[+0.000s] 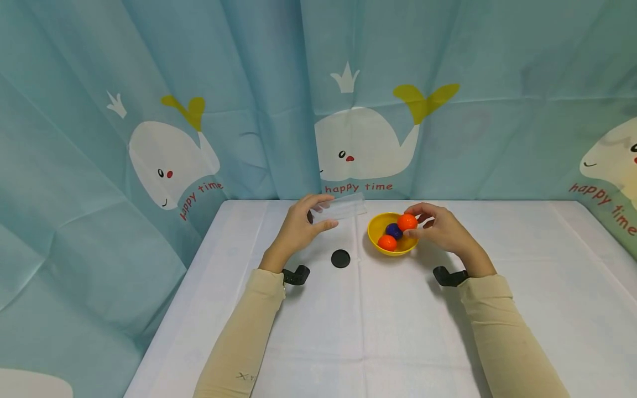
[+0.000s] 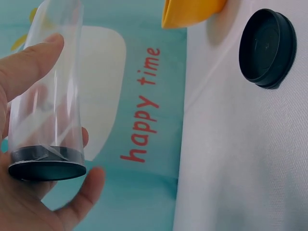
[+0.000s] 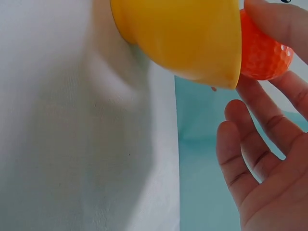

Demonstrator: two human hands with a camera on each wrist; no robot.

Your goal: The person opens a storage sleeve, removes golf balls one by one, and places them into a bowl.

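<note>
My left hand (image 1: 297, 224) grips a clear plastic tube (image 1: 348, 207), its thumb and fingers round the wall. The tube lies on its side in the head view, and a black cap (image 2: 47, 169) closes the end nearer the palm. On the right, my right hand (image 1: 444, 229) pinches an orange golf ball (image 1: 407, 221) between thumb and fingers at the right rim of a yellow bowl (image 1: 375, 236). Inside that bowl are a second orange ball (image 1: 387, 243) and a dark blue ball (image 1: 393, 230). The right wrist view shows the pinched ball's dimples (image 3: 264, 55).
A loose black cap (image 1: 340, 258) lies on the white tablecloth (image 1: 398, 320), left of the bowl and in front of the tube. Behind the table hangs a blue curtain (image 1: 278, 149) printed with whales.
</note>
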